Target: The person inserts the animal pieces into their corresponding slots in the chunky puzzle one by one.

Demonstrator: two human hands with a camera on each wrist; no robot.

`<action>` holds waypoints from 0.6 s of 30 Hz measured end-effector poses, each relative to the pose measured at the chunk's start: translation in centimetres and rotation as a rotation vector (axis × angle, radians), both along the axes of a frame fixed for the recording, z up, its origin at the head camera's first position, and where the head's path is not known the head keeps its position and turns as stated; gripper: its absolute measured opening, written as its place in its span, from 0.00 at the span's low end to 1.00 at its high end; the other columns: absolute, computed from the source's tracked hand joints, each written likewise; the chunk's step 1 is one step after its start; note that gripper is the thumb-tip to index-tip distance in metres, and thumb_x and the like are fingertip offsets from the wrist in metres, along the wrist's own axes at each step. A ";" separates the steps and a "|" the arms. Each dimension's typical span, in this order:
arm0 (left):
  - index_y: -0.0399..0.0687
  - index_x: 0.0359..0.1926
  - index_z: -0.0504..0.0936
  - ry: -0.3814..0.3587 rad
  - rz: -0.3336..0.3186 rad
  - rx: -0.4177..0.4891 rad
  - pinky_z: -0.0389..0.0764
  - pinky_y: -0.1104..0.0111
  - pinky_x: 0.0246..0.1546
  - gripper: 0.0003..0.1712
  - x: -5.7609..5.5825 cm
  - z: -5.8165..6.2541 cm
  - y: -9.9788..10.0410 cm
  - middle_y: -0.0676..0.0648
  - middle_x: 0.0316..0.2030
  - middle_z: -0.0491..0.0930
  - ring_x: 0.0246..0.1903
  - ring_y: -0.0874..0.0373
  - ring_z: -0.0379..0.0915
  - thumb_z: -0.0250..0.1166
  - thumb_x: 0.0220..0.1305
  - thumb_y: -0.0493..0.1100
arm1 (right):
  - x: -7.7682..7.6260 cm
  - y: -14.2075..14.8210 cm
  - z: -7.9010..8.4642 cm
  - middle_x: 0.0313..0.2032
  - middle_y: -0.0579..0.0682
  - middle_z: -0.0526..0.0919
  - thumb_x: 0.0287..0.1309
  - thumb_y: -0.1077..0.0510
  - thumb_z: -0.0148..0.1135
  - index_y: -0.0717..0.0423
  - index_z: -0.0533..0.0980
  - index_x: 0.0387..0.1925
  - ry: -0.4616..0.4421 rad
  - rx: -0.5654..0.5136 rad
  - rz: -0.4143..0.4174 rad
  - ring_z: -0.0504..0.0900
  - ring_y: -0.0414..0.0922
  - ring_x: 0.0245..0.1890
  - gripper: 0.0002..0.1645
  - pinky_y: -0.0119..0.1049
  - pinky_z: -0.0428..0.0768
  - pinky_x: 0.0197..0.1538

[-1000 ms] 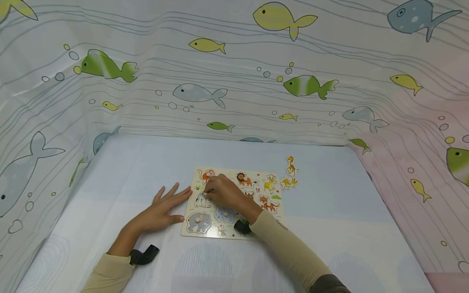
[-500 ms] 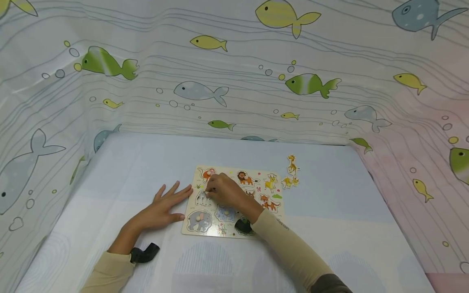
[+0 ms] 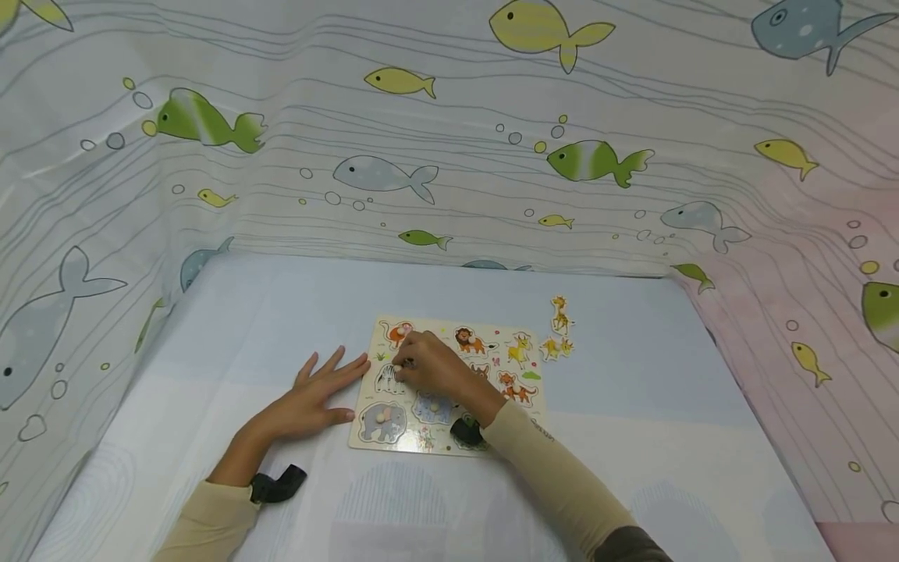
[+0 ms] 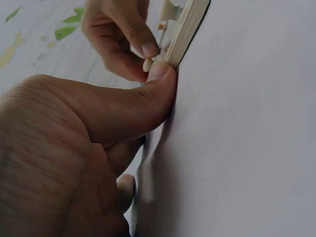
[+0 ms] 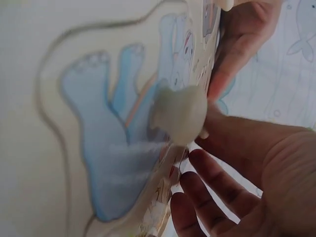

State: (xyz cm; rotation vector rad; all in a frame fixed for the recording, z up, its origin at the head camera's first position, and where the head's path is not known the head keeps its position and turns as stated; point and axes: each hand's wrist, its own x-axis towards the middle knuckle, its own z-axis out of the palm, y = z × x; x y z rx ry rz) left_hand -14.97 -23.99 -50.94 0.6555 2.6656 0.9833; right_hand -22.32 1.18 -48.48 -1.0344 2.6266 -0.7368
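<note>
A wooden knob puzzle board (image 3: 485, 326) with animal pieces lies on the table. My right hand (image 3: 442, 371) reaches across it and pinches the knob of the zebra puzzle piece (image 3: 386, 380), which sits at its place on the board's left side. That small pale knob (image 4: 147, 64) shows between thumb and finger in the left wrist view. With fingers spread, my left hand (image 3: 309, 406) rests at the board's left edge, its thumb against the wooden side (image 4: 190, 32). Close up in the right wrist view are the blue hippo piece (image 5: 113, 148) and its knob (image 5: 182, 116).
Beyond the board's right edge lie a giraffe piece (image 3: 559, 314) and a yellow spotted animal piece (image 3: 557, 348). The elephant piece (image 3: 382, 422), lion piece (image 3: 472, 341) and tiger piece (image 3: 517, 387) sit on the board. A fish-patterned curtain (image 3: 477, 109) surrounds the table.
The head view has shifted very slightly. Both hands stay in place, the right still at the zebra piece and the left at the board's edge.
</note>
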 end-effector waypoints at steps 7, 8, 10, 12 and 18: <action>0.47 0.76 0.61 0.012 -0.012 0.013 0.26 0.34 0.72 0.47 0.1 0.1 0.0 0.42 0.76 0.58 0.77 0.31 0.36 0.71 0.59 0.48 | 0.2 0.0 0.9 0.54 0.46 0.82 0.61 0.42 0.67 0.49 0.81 0.58 -0.023 0.002 -0.049 0.79 0.43 0.55 0.27 0.36 0.80 0.58; 0.47 0.76 0.61 0.016 -0.012 0.015 0.26 0.34 0.72 0.47 0.1 0.1 0.0 0.42 0.76 0.58 0.77 0.31 0.36 0.71 0.59 0.47 | 0.2 0.1 1.2 0.55 0.46 0.82 0.61 0.42 0.67 0.49 0.80 0.59 -0.035 -0.012 -0.055 0.79 0.44 0.57 0.27 0.38 0.80 0.59; 0.47 0.76 0.61 0.030 -0.013 0.018 0.26 0.34 0.71 0.47 0.1 0.0 0.0 0.41 0.76 0.59 0.77 0.30 0.37 0.71 0.58 0.47 | 0.1 0.3 1.7 0.56 0.48 0.82 0.62 0.43 0.66 0.51 0.80 0.59 -0.054 -0.056 -0.057 0.79 0.47 0.58 0.28 0.40 0.80 0.60; 0.47 0.76 0.61 0.036 -0.016 0.019 0.27 0.34 0.71 0.47 0.0 0.0 0.0 0.40 0.76 0.59 0.77 0.29 0.37 0.71 0.58 0.46 | 0.1 0.7 2.4 0.55 0.50 0.83 0.62 0.44 0.66 0.53 0.79 0.59 -0.076 -0.115 -0.061 0.80 0.49 0.56 0.27 0.41 0.81 0.56; 0.48 0.76 0.61 0.017 -0.007 -0.002 0.25 0.35 0.72 0.47 0.0 -0.1 0.1 0.42 0.76 0.58 0.77 0.31 0.35 0.72 0.58 0.46 | -0.1 2.8 4.0 0.52 0.54 0.82 0.62 0.49 0.67 0.57 0.79 0.58 -0.074 -0.216 -0.080 0.81 0.53 0.53 0.26 0.43 0.82 0.51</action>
